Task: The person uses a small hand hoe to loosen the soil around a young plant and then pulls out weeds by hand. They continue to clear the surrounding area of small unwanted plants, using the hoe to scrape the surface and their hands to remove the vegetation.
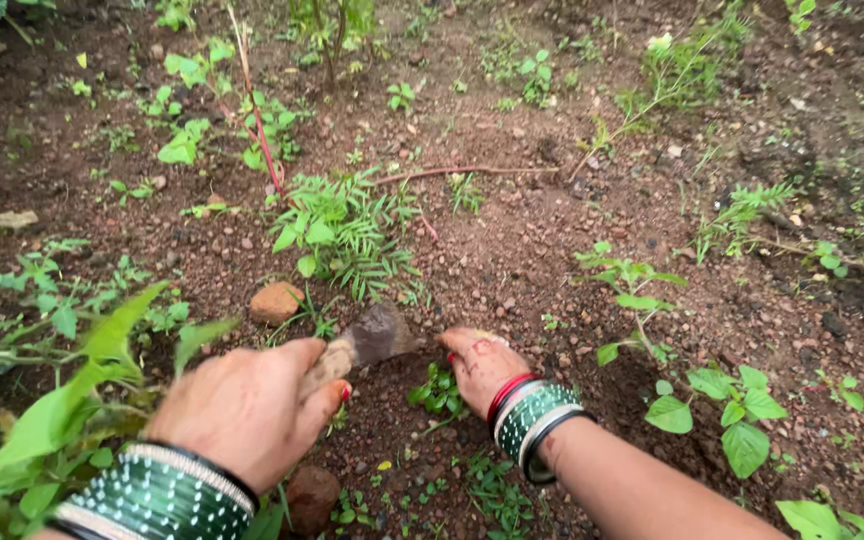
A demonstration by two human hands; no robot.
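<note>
Two hands (242, 405), one trowel (377, 335), two stones (277, 302).

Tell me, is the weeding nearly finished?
Not nearly. Done: some bare soil shows ahead. In hand: the left hand grips a soil-caked digging tool, and the right hand presses the ground beside a small weed. Left: the feathery weed clump and other green plants all around.

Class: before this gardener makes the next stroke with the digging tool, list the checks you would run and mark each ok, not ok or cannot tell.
1. Left hand has a closed grip on the digging tool: ok.
2. Tool blade rests on the soil, by the small weed: ok.
3. Right hand is clear of the blade: not ok, its fingers lie just beside it.
4. Right hand has hold of a weed: cannot tell.
5. Stone is out of the blade's path: ok, it lies off to the left.
</note>
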